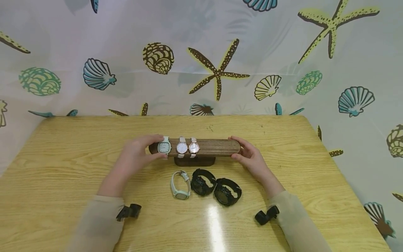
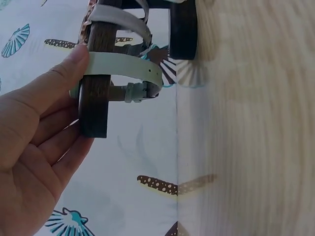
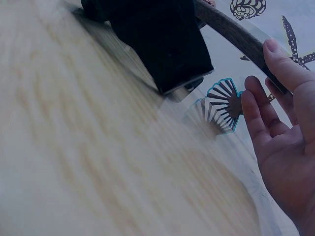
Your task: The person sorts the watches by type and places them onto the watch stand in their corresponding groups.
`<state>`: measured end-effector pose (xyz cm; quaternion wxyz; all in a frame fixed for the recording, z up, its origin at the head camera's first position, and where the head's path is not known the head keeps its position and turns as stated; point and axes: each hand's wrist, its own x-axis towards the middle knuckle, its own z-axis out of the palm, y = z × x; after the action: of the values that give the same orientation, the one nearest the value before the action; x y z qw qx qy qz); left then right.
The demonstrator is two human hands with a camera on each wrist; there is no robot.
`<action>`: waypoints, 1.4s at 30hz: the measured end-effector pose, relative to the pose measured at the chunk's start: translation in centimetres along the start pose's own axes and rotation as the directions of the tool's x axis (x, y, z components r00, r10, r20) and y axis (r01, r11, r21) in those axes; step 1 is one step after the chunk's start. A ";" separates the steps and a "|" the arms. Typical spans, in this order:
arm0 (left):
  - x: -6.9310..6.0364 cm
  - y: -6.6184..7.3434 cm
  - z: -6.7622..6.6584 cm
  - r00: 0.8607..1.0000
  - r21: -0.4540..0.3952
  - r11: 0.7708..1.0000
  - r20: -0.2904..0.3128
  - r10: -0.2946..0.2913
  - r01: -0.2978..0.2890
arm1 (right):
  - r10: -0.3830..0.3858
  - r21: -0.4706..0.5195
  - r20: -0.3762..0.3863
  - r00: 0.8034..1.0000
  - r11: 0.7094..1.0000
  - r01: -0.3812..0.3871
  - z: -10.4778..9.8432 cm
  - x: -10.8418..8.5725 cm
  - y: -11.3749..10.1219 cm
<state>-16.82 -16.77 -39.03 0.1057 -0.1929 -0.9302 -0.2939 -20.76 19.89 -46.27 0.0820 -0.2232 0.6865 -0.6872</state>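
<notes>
A dark wooden watch stand [image 1: 217, 147] has a long round-ended bar raised on a short base. Toward its left end sits a square pale green watch [image 1: 164, 147], its strap looped around the bar. My left hand [image 1: 136, 152] pinches this watch, thumb at the near edge and a finger at the far edge; in the left wrist view its strap [image 2: 118, 65] meets my thumb. My right hand [image 1: 252, 159] grips the bar's right end between thumb and fingers. Two round watches with pale straps, one white-faced [image 1: 181, 147] and one rose-rimmed [image 1: 194, 147], sit beside the green one.
In front of the stand lie a pale-strapped watch [image 1: 181, 194] and two black watches, one in the middle [image 1: 201, 185] and one to the right [image 1: 224, 196]. They rest on a wooden table [image 1: 78, 157]. A curtain [image 1: 126, 35] with shells and starfish hangs behind.
</notes>
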 end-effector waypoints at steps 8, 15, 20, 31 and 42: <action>0.2 1.0 0.8 0.998 0.002 0.999 0.040 -0.040 0.040 | 0.015 0.006 -0.005 1.000 1.000 -0.015 0.0 -0.1 -0.1; 0.2 1.1 1.2 0.998 -0.004 0.999 0.042 -0.051 0.051 | 0.010 0.011 -0.008 1.000 1.000 -0.010 0.1 -0.1 -0.2; 0.2 1.2 1.2 0.997 0.004 0.998 0.052 -0.056 0.055 | 0.009 0.007 -0.011 1.000 1.000 -0.009 0.0 -0.2 -0.1; -0.2 2.3 0.0 0.999 -0.050 0.998 -0.019 0.037 -0.038 | 0.015 0.011 -0.009 1.000 1.000 -0.015 0.1 -0.2 -0.2; -0.7 5.7 0.2 0.893 -0.160 0.970 0.387 0.231 -0.182 | 0.009 0.021 -0.010 1.000 1.000 -0.009 0.1 -0.1 -0.2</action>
<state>-13.77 -12.53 -36.53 -0.0691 -0.3531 -0.8869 -0.2899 -20.61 19.83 -46.06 0.0840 -0.2158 0.6805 -0.6952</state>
